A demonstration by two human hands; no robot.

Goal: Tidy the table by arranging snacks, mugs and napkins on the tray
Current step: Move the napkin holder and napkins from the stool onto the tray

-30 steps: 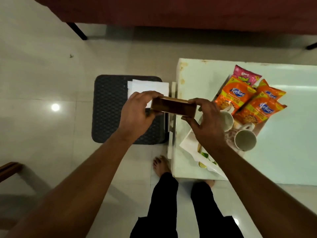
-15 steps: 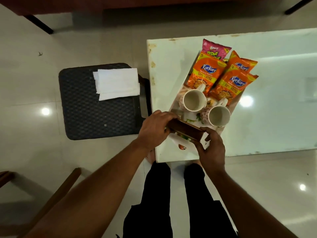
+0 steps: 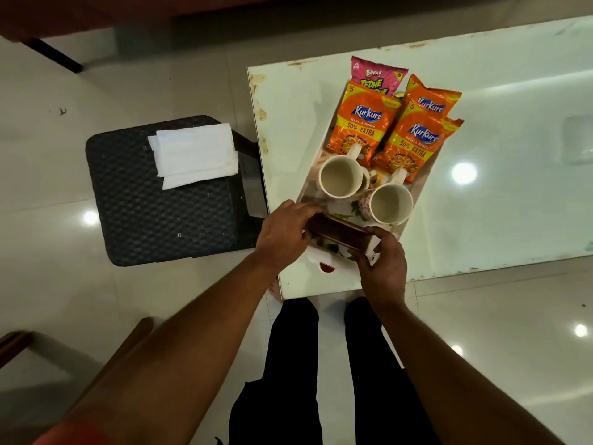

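Observation:
A white tray (image 3: 333, 269) lies on the pale glass table (image 3: 500, 194). At its far end lie three orange Kurkure packets (image 3: 362, 123) and a pink Bingo packet (image 3: 377, 75). Two white mugs, one on the left (image 3: 340, 176) and one on the right (image 3: 390, 203), stand in the tray's middle. My left hand (image 3: 282, 234) and right hand (image 3: 383, 268) grip the two ends of a brown wooden holder (image 3: 337, 232) over the tray's near end. A stack of white napkins (image 3: 195, 154) rests on the dark woven stool (image 3: 160, 213) left of the table.
The stool stands close against the table's left edge. My legs in black trousers (image 3: 295, 364) are at the table's near edge. A dark red sofa (image 3: 80, 11) runs along the top. Wooden furniture parts (image 3: 16, 342) show at the lower left.
Both hands have carried the wooden holder from above the stool and napkins to the near end of the tray, and lowered it there. The view has shifted towards the table.

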